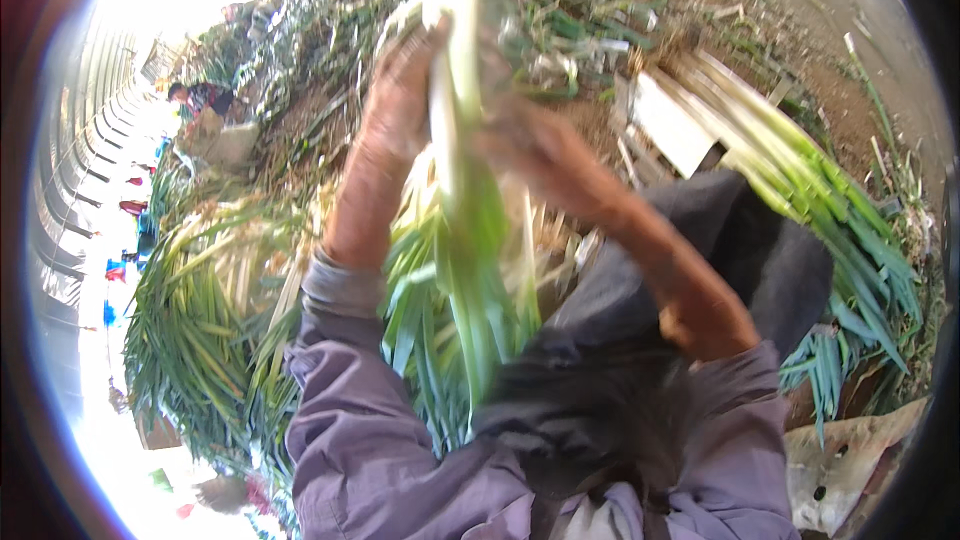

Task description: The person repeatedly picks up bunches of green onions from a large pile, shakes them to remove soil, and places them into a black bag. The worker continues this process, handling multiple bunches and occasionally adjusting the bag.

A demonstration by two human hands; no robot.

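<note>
My left hand (401,94) is closed around the pale stem of a large green onion or leek (456,90), which stands upright in the view, its green leaves hanging toward my lap. Beside the same stem, on its right, is my right hand (517,131), blurred; whether its fingers grip the stem or a leaf cannot be told. Below the hands lie more leafy stalks (412,307). To the right, a row of stalks with white stems (780,150) rests next to my dark-clad knee.
A big heap of unsorted stalks (210,315) lies at the left. Leaf scraps (315,37) cover the soil ahead. Another person (202,97) is low down at the far left, near a pale sack (229,142). A stained sheet (847,465) lies at the lower right.
</note>
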